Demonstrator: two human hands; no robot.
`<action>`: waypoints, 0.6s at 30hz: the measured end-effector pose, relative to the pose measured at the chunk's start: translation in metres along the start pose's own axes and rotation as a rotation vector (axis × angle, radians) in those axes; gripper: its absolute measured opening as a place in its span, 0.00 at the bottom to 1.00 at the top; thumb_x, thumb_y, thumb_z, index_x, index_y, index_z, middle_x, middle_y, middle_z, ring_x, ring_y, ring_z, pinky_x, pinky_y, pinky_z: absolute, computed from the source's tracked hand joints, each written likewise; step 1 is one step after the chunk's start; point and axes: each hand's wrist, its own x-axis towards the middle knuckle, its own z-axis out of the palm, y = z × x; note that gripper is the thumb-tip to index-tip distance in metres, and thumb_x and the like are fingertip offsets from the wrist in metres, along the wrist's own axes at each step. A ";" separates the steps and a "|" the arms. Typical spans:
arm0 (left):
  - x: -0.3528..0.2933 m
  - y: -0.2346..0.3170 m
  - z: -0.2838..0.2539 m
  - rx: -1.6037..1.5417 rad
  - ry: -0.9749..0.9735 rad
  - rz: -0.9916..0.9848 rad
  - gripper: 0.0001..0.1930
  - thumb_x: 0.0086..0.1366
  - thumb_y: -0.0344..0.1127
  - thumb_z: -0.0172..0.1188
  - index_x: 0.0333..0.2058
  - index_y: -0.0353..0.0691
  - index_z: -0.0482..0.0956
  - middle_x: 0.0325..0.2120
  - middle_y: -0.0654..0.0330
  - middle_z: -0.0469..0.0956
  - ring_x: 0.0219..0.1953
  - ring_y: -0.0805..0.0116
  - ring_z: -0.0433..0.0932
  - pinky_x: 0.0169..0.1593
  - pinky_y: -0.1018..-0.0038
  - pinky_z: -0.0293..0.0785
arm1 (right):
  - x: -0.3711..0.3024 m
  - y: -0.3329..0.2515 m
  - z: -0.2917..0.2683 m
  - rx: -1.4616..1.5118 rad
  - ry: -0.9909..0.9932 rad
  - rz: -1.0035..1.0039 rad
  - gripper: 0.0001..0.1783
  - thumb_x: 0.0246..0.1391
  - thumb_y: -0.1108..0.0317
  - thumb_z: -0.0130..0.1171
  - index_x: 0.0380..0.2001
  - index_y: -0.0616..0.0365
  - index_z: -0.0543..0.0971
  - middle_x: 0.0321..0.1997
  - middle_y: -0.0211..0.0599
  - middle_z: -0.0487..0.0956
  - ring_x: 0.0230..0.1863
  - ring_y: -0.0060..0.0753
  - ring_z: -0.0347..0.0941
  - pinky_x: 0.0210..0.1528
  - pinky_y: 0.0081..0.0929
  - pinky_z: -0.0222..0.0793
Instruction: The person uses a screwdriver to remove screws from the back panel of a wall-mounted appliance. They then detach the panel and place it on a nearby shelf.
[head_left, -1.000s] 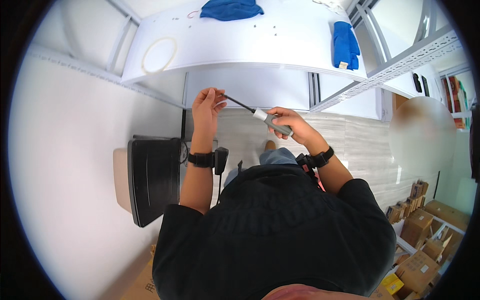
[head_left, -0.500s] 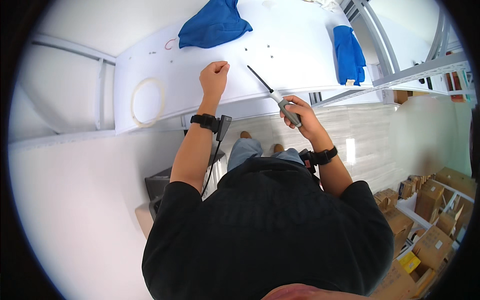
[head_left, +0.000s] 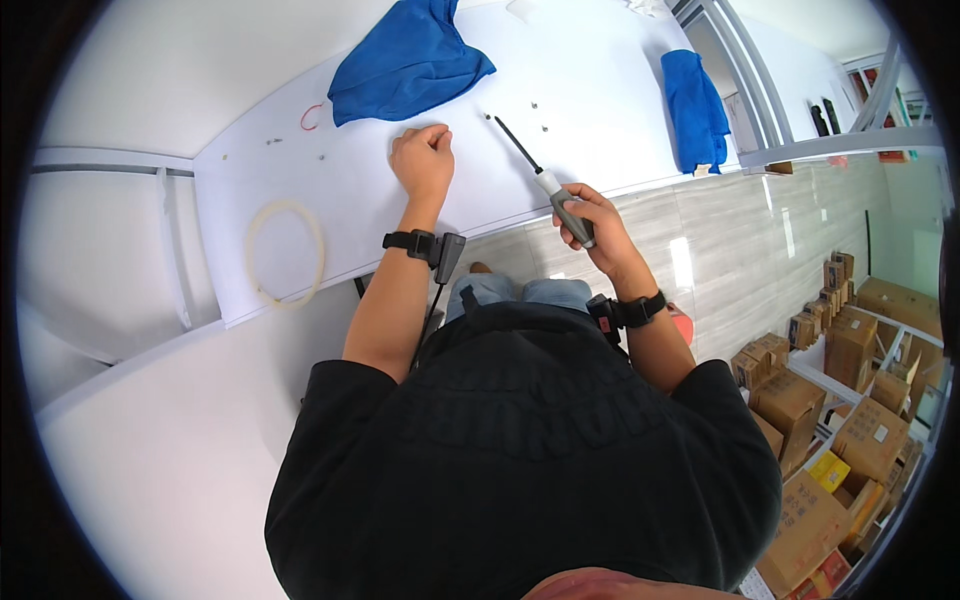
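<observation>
My right hand (head_left: 592, 225) is wrapped round the grey handle of a screwdriver (head_left: 548, 183), its dark shaft slanting away to the left over the white table (head_left: 620, 125). Beside the shaft's tip lies a tiny metal piece (head_left: 488, 117); whether they touch is too small to tell. Two similar pieces, one of them a small dark bit (head_left: 545, 128), lie to the right of it. My left hand (head_left: 422, 162) is closed with thumb and fingers pressed together above the table, just nearer than a crumpled blue cloth (head_left: 410, 65). Anything inside those fingers is hidden.
A pale ring of tubing (head_left: 317, 240) lies at the table's left, past its near edge in part. Near it are a thin red loop (head_left: 308, 117) and small bits (head_left: 273, 141). A folded blue cloth (head_left: 695, 110) is at the right. Cardboard boxes (head_left: 790, 400) stand lower right.
The view has shifted. The screwdriver's tip has moved away from me, to beside one tiny metal piece. My left hand, still closed, has come closer to the crumpled blue cloth.
</observation>
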 end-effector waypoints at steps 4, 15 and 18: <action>-0.001 0.002 0.002 0.007 0.019 0.030 0.06 0.49 0.32 0.68 0.29 0.49 0.85 0.24 0.66 0.77 0.32 0.61 0.73 0.37 0.67 0.69 | 0.000 -0.005 -0.006 -0.003 -0.006 0.016 0.17 0.54 0.67 0.52 0.46 0.61 0.70 0.25 0.37 0.77 0.18 0.22 0.70 0.15 0.16 0.60; -0.085 0.012 -0.053 -0.617 0.131 -0.502 0.11 0.60 0.33 0.62 0.40 0.37 0.80 0.31 0.61 0.80 0.34 0.72 0.77 0.39 0.78 0.72 | 0.018 -0.016 -0.020 -0.166 -0.427 0.244 0.17 0.55 0.66 0.52 0.49 0.58 0.69 0.27 0.36 0.76 0.21 0.23 0.70 0.20 0.18 0.61; -0.160 0.024 -0.086 -0.910 0.243 -0.728 0.13 0.68 0.33 0.53 0.47 0.33 0.75 0.37 0.58 0.78 0.37 0.70 0.78 0.44 0.76 0.75 | 0.019 0.010 0.000 -0.292 -0.610 0.354 0.18 0.55 0.67 0.52 0.49 0.58 0.69 0.29 0.36 0.76 0.22 0.23 0.70 0.21 0.18 0.61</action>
